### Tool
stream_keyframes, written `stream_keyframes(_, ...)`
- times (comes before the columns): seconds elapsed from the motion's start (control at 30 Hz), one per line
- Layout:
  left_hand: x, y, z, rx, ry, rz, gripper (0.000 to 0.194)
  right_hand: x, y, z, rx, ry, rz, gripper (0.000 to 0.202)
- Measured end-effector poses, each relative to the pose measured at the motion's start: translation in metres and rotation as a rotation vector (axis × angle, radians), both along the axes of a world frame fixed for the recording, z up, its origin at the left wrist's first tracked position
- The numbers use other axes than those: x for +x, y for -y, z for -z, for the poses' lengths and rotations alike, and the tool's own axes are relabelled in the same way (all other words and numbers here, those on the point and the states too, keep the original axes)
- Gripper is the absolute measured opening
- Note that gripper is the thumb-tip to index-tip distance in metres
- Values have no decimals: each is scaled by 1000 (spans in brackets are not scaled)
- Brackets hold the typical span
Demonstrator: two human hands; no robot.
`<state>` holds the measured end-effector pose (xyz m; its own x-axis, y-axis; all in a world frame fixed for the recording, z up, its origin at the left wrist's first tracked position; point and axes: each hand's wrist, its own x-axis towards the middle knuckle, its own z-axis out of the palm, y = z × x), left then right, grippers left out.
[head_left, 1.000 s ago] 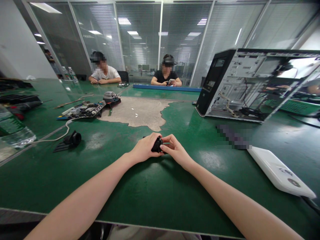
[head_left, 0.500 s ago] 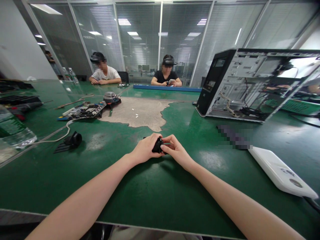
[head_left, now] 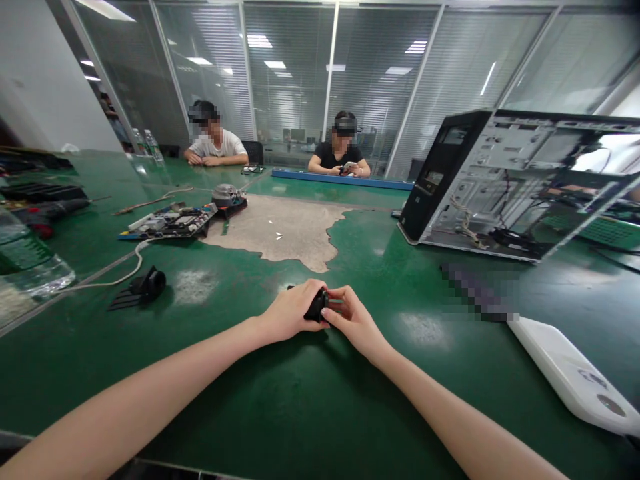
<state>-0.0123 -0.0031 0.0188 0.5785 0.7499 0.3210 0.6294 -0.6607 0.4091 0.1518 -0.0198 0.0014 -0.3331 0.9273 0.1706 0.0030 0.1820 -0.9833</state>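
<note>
My left hand (head_left: 291, 308) is closed around a small black part (head_left: 315, 309), whose exact kind I cannot make out. Its fingers cover most of the far side, and the back of the hand hides more of it. From the right, my right hand (head_left: 356, 321) pinches the edge of the same part between thumb and fingertips. Both hands are just above the green tabletop (head_left: 300, 407), close together in the middle of the view. To the left lies a black plastic piece (head_left: 145, 287) with a round collar and a slatted flat end.
A computer case (head_left: 450, 180) stands open-sided at the right, with a white power bank-like device (head_left: 570, 373) nearer. At left are a circuit board (head_left: 175, 221), a heatsink fan (head_left: 229, 198), a cable (head_left: 135, 263) and a bottle (head_left: 30, 257). Two people sit across the table.
The view has tilted a little, so the hands and case appear slightly lower. Both hands keep their hold on the black part, with hardly any change in the fingers.
</note>
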Motion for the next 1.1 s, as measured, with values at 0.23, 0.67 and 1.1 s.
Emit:
stream_keyframes(0.23, -3, -11, -2, -98, 23, 38, 53, -3, -1, -3, -23, 48, 37, 25)
stream_keyframes(0.67, -2, -24, -11, -197, -35, 78, 50, -3, -3, -14, -29, 21, 70, 20)
stream_keyframes(1.1, 3, 1, 0, -68, 16, -52, 54, 3, 1, -1, 19, 20, 3, 24)
